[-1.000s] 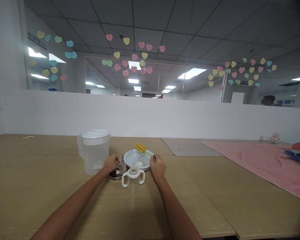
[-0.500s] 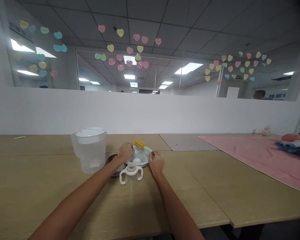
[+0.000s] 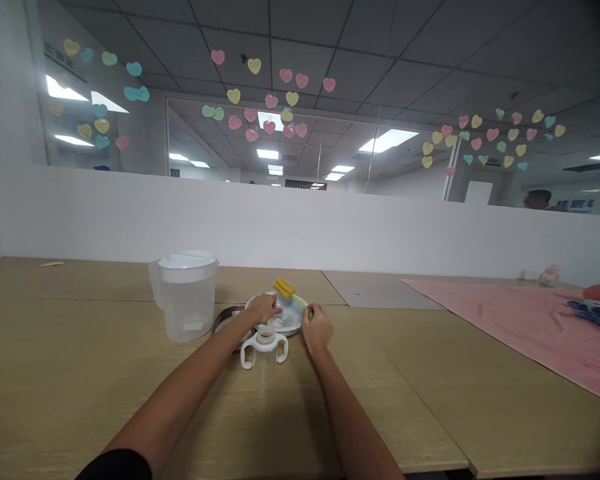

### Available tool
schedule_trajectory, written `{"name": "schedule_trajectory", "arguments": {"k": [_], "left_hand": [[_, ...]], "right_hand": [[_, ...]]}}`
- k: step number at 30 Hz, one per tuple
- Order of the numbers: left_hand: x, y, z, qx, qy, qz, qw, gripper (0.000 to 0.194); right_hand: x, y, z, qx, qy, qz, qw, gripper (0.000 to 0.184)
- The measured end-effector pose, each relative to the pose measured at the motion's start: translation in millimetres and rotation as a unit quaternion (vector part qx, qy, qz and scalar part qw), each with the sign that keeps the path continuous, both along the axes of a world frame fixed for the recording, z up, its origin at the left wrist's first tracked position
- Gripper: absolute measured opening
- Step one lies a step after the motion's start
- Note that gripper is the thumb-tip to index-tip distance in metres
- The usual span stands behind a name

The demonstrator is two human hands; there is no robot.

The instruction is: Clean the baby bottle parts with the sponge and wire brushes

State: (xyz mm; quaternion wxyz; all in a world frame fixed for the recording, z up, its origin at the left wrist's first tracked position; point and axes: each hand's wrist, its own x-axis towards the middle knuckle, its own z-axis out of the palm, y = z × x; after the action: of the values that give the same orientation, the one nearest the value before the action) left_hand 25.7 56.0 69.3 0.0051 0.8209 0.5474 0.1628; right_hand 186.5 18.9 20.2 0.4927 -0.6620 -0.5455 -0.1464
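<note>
I see a blue plush toy (image 3: pixel 596 308) on a pink cloth towel (image 3: pixel 510 330), and pastel paper hearts (image 3: pixel 269 128) on glass behind a white partition (image 3: pixel 280 230).

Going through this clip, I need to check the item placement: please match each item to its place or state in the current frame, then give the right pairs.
Items:
1. Clear plastic pitcher
2. Two-handled baby bottle
3. Yellow sponge bottle brush
4. Pink cloth

Places or states:
A. Green handle held in the right hand
B. Spread across the right side of the table
C. Standing in front of the white plate
D. Standing left of the hands, white lid on

Pairs: 1-D, 2-C, 3-A, 4-B
</note>
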Motion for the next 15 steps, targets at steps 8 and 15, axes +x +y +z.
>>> {"name": "schedule_trajectory", "arguments": {"k": [8, 15], "left_hand": [[-3.2, -2.6, 4.4, -0.042, -0.028, -0.051, 0.997, 0.045], [-3.4, 0.2, -1.9, -0.046, -0.031, -0.065, 0.996, 0.051]], "right_hand": [[-0.2, -0.7, 0.2, -0.012, -0.005, -0.001, 1.000, 0.016], [-0.6, -1.8, 2.2, -0.029, -0.002, -0.003, 1.000, 0.018]]}}
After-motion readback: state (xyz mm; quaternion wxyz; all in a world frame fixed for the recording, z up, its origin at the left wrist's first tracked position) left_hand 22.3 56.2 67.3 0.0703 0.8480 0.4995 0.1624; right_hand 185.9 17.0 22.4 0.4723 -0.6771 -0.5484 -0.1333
